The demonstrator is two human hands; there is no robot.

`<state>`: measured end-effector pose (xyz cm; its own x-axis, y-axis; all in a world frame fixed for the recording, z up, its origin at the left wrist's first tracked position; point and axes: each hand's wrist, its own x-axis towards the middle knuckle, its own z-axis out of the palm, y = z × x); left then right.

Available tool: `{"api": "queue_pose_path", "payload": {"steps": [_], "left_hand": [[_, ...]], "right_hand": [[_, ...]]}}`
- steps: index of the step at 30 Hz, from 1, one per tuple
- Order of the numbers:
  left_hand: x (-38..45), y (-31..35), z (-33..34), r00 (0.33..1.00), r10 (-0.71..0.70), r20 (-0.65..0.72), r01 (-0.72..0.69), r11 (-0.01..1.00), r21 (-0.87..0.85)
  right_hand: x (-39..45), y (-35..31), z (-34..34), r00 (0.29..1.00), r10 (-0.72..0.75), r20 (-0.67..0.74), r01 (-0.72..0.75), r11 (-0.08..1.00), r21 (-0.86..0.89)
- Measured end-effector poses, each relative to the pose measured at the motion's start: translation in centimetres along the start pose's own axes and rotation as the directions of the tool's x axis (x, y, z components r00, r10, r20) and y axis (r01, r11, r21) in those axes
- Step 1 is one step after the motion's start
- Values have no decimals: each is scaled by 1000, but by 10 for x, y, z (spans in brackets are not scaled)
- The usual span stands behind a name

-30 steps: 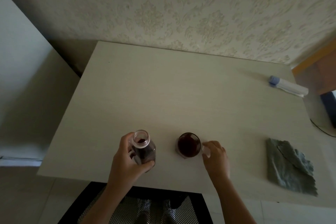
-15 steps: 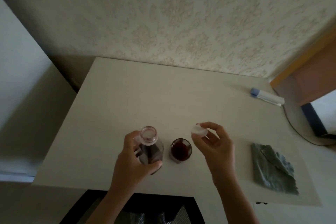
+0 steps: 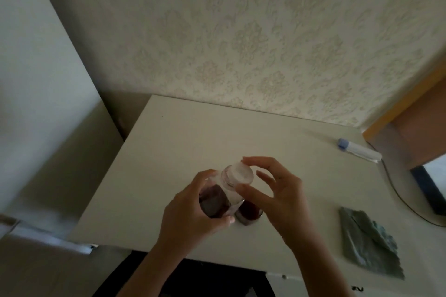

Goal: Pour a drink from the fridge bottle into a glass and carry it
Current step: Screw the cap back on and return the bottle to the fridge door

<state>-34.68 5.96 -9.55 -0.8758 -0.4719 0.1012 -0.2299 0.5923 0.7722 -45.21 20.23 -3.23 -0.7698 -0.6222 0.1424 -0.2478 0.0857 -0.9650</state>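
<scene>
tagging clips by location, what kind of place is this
Probably a room in a home: cream damask-patterned wallpaper, a plain pale table against it, and a crumpled grey-green cloth lying on the table.

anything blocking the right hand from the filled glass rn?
Yes. The right hand pinches the cap on the bottle, which the left hand holds up. Bottle and right hand overlap the glass in view; the cap must go first.

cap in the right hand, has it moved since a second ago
Yes. The cap was low beside the glass, on its right. It now sits on the mouth of the bottle, up and left of the glass, pinched by the right hand.
</scene>
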Motion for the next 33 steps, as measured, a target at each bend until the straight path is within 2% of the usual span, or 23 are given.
{"api": "queue_pose_path", "payload": {"steps": [4,8,11,14,16,18,20,22,26,30,33], "left_hand": [[3,3,-13,996,52,73,-52,999,5],[2,2,-22,988,80,133,-81,997,3],[-1,1,-25,978,86,191,-79,996,-46],[-5,0,-27,967,106,230,-92,993,-69],[-9,0,-26,971,107,214,-97,994,-56],[-11,2,-25,975,102,198,-93,994,-55],[-10,3,-25,973,108,202,-100,994,-48],[-8,2,-28,973,113,204,-109,994,-29],[-7,1,-36,977,103,187,-104,995,-4],[-9,-1,-45,974,106,202,-109,994,5],[-10,-2,-50,967,98,236,-112,993,47]], "right_hand": [[8,-17,-7,986,-88,143,125,954,-273],[19,-29,-16,931,-118,344,281,835,-473],[25,-36,-21,886,-58,461,320,795,-515],[26,-41,-26,839,-6,544,332,798,-503],[23,-44,-20,871,15,491,303,770,-561],[19,-47,-10,943,56,328,207,674,-709],[13,-45,-1,979,13,205,159,579,-799],[9,-41,0,976,-84,202,212,588,-781],[10,-33,-4,926,-188,328,366,663,-653],[17,-37,-8,852,-110,511,411,746,-524],[24,-44,-12,796,-33,604,412,760,-502]]}}
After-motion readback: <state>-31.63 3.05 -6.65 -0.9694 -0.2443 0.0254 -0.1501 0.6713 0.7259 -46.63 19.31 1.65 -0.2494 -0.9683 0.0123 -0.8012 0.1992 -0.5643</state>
